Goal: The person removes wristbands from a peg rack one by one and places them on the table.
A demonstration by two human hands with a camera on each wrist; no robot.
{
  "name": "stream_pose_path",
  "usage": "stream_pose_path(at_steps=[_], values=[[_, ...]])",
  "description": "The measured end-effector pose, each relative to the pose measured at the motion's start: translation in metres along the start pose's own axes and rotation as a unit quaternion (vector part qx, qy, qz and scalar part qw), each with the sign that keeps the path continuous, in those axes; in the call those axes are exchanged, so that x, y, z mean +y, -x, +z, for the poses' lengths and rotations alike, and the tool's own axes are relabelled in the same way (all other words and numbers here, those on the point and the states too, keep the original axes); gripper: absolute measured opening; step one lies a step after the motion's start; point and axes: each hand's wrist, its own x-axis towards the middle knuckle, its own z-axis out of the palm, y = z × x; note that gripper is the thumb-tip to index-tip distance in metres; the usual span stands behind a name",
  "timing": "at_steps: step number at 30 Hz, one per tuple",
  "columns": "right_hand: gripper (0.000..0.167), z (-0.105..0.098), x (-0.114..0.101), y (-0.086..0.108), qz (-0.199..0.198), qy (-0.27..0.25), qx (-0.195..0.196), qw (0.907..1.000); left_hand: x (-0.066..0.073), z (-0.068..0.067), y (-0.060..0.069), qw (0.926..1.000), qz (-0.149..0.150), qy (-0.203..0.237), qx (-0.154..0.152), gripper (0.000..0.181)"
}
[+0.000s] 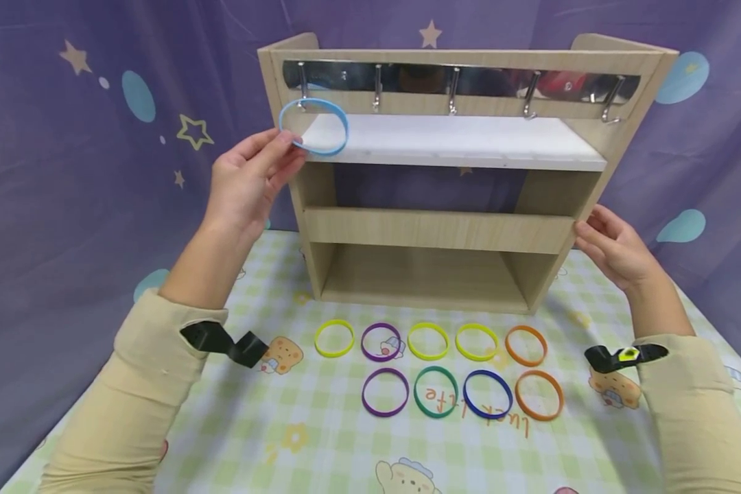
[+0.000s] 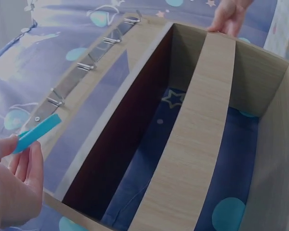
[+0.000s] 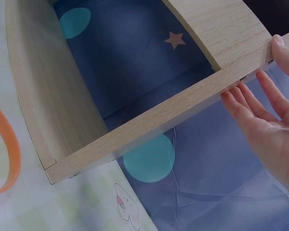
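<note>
My left hand (image 1: 253,175) pinches a light blue silicone wristband (image 1: 346,128) between thumb and fingers. The band is held up before the leftmost metal hook (image 1: 302,81) of a wooden rack (image 1: 438,230); whether it loops over the hook, I cannot tell. In the left wrist view the same blue band (image 2: 38,132) appears edge-on, beside the hook strip. My right hand (image 1: 617,250) touches the rack's right side panel. The right wrist view shows its thumb on the panel's front edge and fairly straight fingers (image 3: 238,106) against the outer face.
In front of the rack, several wristbands lie in two rows on the checked tablecloth (image 1: 222,418): yellow (image 1: 335,355), purple (image 1: 385,414), green (image 1: 436,415), dark blue (image 1: 488,416) and orange (image 1: 539,417). More hooks run along the metal strip (image 1: 414,79). A purple curtain (image 1: 99,206) hangs behind.
</note>
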Motion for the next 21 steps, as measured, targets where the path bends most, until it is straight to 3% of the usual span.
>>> stream_pose_path(at_steps=[5, 10, 21], values=[[0.036, 0.002, -0.001, 0.000, 0.002, 0.004, 0.000, 1.0000, 0.005, -0.001, 0.005, 0.9994, 0.007, 0.021, -0.025, 0.004], [0.036, 0.002, -0.002, 0.001, 0.005, -0.011, -0.006, 0.9999, 0.005, -0.004, 0.012, 0.9993, -0.014, 0.000, -0.034, 0.004], [0.036, 0.001, -0.001, 0.000, 0.008, -0.020, 0.006, 0.9998, -0.029, -0.031, 0.024, 0.9923, -0.093, -0.068, -0.046, 0.006]])
